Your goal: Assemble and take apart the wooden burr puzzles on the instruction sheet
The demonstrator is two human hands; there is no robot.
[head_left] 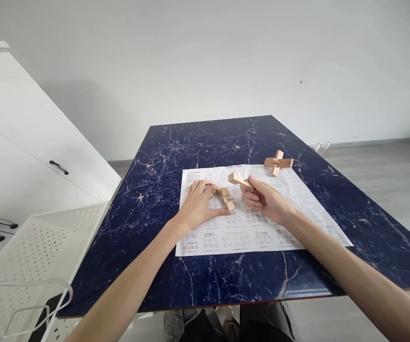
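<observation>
My left hand point(199, 202) rests on the printed sheet, its thumb and fingers curved around a small cluster of notched wooden puzzle pieces point(226, 197). Just to the right, my right hand point(262, 197) pinches a notched wooden puzzle piece point(237, 180) between thumb and fingers. That piece is tilted, its thick end pointing left above the sheet. The far end is hidden inside my hand. The white instruction sheet point(240, 237), covered in small diagrams, lies under both hands.
An assembled wooden cross-shaped puzzle point(278, 163) stands at the sheet's far right corner. The dark blue marble-patterned table point(176, 147) reaches toward a white wall. White cabinets point(30, 123) and a perforated white basket point(23, 242) with a cable point(30, 281) are on the left.
</observation>
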